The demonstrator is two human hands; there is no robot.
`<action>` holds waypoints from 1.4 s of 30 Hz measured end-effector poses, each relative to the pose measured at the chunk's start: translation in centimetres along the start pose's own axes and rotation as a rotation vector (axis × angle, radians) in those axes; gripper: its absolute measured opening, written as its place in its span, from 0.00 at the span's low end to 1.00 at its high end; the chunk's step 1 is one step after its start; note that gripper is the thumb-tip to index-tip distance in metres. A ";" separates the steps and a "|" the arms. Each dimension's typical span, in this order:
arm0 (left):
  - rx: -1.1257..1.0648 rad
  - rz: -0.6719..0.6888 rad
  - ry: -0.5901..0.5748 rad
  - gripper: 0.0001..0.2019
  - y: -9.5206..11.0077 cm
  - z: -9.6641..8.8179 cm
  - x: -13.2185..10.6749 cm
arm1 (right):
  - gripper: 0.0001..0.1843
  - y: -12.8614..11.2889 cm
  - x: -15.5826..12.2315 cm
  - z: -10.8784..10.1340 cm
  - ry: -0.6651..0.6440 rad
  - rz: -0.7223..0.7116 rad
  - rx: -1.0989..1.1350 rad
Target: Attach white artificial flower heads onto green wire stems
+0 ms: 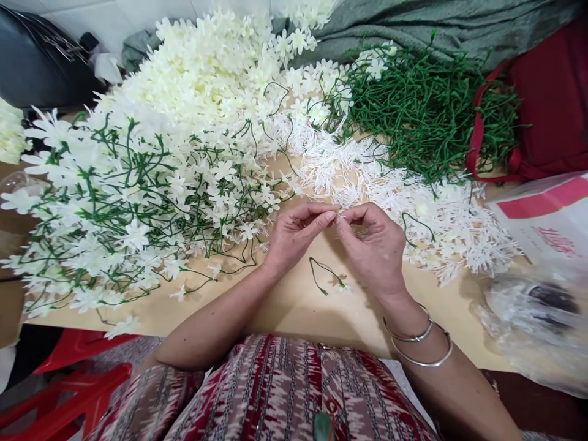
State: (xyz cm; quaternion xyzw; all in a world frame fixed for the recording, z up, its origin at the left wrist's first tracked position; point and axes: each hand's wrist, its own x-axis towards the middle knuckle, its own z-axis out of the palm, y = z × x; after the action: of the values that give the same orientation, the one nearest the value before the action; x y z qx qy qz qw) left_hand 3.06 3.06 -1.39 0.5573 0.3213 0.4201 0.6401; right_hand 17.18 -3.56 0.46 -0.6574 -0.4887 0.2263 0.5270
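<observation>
My left hand (298, 233) and my right hand (370, 245) meet above the wooden table (294, 306), fingertips pinched together on a small white plastic flower piece (339, 215). A green wire stem (326, 274) hangs below my hands, with its lower end near the tabletop. To the left lies a big heap of finished white flowers on green stems (128, 202). Behind them is a pile of cream flower heads (206, 73). Spiky white plastic pieces (413, 202) spread out just beyond my right hand.
A tangle of bare green stems (422, 110) lies at the back right beside a red bag (546, 98). Clear plastic bags (533, 318) and a red-and-white packet (546, 220) sit at the right edge. Red plastic stools (68, 392) stand lower left. Grey cloth (436, 24) at the back.
</observation>
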 end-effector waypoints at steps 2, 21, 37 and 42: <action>-0.004 -0.008 -0.012 0.11 0.0 0.0 -0.1 | 0.09 -0.1 -0.1 0.2 0.007 0.002 0.002; -0.070 0.017 0.016 0.11 -0.4 0.6 0.0 | 0.07 0.2 0.1 0.6 0.070 -0.065 -0.086; 0.209 0.240 0.072 0.07 -0.1 0.5 -1.0 | 0.04 1.0 0.4 -0.1 0.089 -0.262 0.021; 0.177 0.255 0.079 0.05 0.3 0.6 -1.2 | 0.05 0.8 0.5 -0.3 0.169 -0.390 -0.032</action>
State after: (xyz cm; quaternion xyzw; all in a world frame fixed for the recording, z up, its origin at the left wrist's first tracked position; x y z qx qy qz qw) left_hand 2.99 1.72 -1.04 0.6308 0.3083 0.4897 0.5169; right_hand 17.91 -3.22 -0.04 -0.5754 -0.5644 0.0563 0.5892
